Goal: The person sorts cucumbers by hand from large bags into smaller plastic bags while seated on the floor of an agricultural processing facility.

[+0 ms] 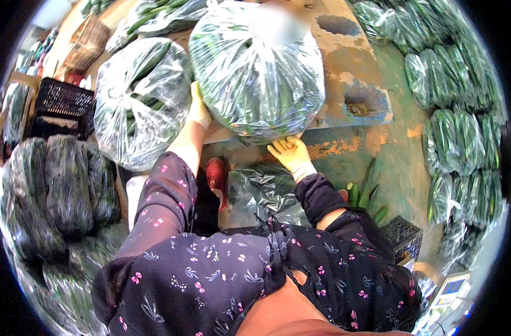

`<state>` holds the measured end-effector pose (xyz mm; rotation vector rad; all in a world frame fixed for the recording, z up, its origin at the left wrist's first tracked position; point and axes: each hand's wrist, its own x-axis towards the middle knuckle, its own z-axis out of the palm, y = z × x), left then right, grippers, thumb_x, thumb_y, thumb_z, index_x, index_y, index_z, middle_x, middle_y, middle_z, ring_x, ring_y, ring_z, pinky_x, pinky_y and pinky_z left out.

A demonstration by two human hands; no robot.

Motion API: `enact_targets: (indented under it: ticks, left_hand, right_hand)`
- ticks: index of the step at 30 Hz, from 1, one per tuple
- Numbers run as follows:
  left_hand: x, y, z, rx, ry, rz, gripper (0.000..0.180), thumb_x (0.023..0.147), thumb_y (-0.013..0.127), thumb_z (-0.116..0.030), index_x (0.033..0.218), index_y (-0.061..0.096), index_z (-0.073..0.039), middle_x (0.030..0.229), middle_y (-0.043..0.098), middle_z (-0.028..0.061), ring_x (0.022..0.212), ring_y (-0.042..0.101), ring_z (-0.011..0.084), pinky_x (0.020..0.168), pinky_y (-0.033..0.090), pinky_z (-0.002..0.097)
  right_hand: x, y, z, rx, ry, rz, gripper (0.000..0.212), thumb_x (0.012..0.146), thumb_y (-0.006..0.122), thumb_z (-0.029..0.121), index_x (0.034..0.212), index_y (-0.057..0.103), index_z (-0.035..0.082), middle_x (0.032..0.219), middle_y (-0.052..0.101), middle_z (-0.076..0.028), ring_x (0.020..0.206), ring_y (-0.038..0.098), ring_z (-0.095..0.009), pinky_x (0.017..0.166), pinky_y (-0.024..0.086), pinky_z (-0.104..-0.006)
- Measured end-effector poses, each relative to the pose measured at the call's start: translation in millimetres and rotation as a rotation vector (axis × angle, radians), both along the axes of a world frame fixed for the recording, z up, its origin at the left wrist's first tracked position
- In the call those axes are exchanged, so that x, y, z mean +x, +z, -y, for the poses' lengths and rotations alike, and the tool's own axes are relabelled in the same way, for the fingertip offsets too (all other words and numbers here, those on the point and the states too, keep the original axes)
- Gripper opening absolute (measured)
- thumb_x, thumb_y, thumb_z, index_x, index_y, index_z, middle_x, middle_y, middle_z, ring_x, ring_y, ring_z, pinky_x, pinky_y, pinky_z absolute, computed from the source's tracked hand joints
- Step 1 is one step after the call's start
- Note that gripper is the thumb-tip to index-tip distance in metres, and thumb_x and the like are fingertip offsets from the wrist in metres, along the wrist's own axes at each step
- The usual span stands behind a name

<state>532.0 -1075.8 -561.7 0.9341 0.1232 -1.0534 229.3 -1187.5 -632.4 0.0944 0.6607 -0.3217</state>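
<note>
A large round clear plastic bag of cucumbers (255,84) stands in front of me at the edge of a worn, paint-stained table (350,64). My left hand (198,106), in a yellow glove, grips the bag's left side, its fingers partly hidden between this bag and another. At the bag's near lower edge is my right hand (290,154), also yellow-gloved, with fingers curled against the plastic. A second round bag of cucumbers (146,103), its top gathered to the middle, sits close on the left. Blur covers the first bag's far edge.
Filled bags of cucumbers (454,140) line the right side, and darker full bags (70,185) are heaped at left. A black crate (62,106) stands behind them. Between my feet lies a plastic bag (261,187). Loose cucumbers (364,196) and another crate (402,235) are at lower right.
</note>
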Motion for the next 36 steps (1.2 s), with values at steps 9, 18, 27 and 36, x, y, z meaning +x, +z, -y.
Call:
enact_targets:
  ticks: [9,18,27,36]
  left_hand:
    - [19.3,-8.2,10.7,0.019,0.054,0.024,0.074,0.089,0.039,-0.068,0.139,0.048,-0.013,0.138,0.053,0.0096,0.122,0.05,0.0333,0.105,0.039,0.049]
    - [-81.3,65.2,31.5,0.3,-0.122,-0.254,0.089,0.083,0.033,-0.082,0.145,0.038,-0.018,0.15,0.038,0.0085,0.133,0.038,0.0365,0.108,0.031,0.0552]
    - [-221.0,37.2,120.8,0.043,-0.896,-0.192,0.059,0.096,0.051,-0.044,0.142,0.035,-0.01,0.132,0.051,0.0161,0.115,0.054,0.0348,0.091,0.049,0.0475]
    - [-25.9,147.5,122.9,0.378,-0.068,1.908,0.027,0.082,0.059,-0.021,0.101,0.069,-0.005,0.096,0.067,0.0195,0.095,0.064,0.0348,0.085,0.05,0.0405]
  right_hand:
    - [25.1,-37.7,-5.7,0.131,-0.219,0.08,0.017,0.09,0.052,0.015,0.075,0.044,0.01,0.068,0.047,-0.006,0.108,0.047,-0.036,0.11,0.022,-0.0636]
    - [-24.5,26.9,56.1,-0.186,-0.315,-0.021,0.026,0.091,0.058,0.016,0.07,0.044,0.017,0.058,0.033,0.005,0.054,0.035,-0.014,0.059,0.035,-0.0324]
    - [-92.9,64.5,311.3,-1.023,-0.078,-0.836,0.032,0.093,0.056,0.035,0.113,0.057,0.009,0.103,0.066,-0.006,0.094,0.064,-0.021,0.079,0.049,-0.0389]
    - [-15.4,189.1,234.1,-1.383,-0.042,-0.583,0.013,0.084,0.071,0.013,0.087,0.06,0.007,0.077,0.063,-0.001,0.069,0.061,-0.009,0.066,0.052,-0.0236]
